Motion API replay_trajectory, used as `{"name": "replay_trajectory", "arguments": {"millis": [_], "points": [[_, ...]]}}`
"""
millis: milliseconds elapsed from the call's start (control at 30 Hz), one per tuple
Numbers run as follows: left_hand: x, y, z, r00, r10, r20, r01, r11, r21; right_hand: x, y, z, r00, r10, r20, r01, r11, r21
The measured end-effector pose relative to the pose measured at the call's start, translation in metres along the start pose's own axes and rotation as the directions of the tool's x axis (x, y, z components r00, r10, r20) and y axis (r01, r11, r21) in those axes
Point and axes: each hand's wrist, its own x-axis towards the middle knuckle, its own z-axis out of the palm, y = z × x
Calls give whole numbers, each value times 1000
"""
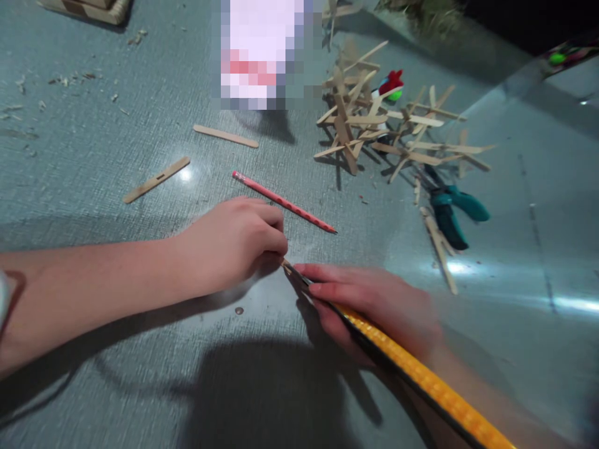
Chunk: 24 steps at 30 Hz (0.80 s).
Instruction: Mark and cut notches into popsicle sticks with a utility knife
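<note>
My left hand (234, 243) rests on the grey-green table with its fingers curled shut, pinching something small at the tip of a blade; what it pins is hidden under the fingers. My right hand (374, 305) is closed around a yellow and black utility knife (421, 374), index finger laid along its top, the blade tip meeting my left fingertips. A red pencil (285, 202) lies just beyond both hands.
Two loose wooden sticks (156, 179) lie at the left. A heap of glued wooden sticks (374, 121) stands at the back right with a red and green item. Teal-handled pliers (452, 212) lie to its right. Wood shavings are scattered far left.
</note>
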Motion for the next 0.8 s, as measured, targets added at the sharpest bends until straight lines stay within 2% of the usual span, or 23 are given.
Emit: {"name": "replay_trajectory", "arguments": {"millis": [233, 500, 800], "points": [[1, 0, 0, 1000, -17, 12, 17, 1000, 3, -7, 2, -3, 997, -44, 70, 47, 998, -42], [3, -2, 2, 998, -45, 32, 45, 999, 1, -7, -8, -6, 996, -19, 84, 25, 997, -75], [3, -1, 3, 999, -46, 28, 46, 999, 8, -8, 2, -11, 985, -45, 169, 65, 992, -111]]}}
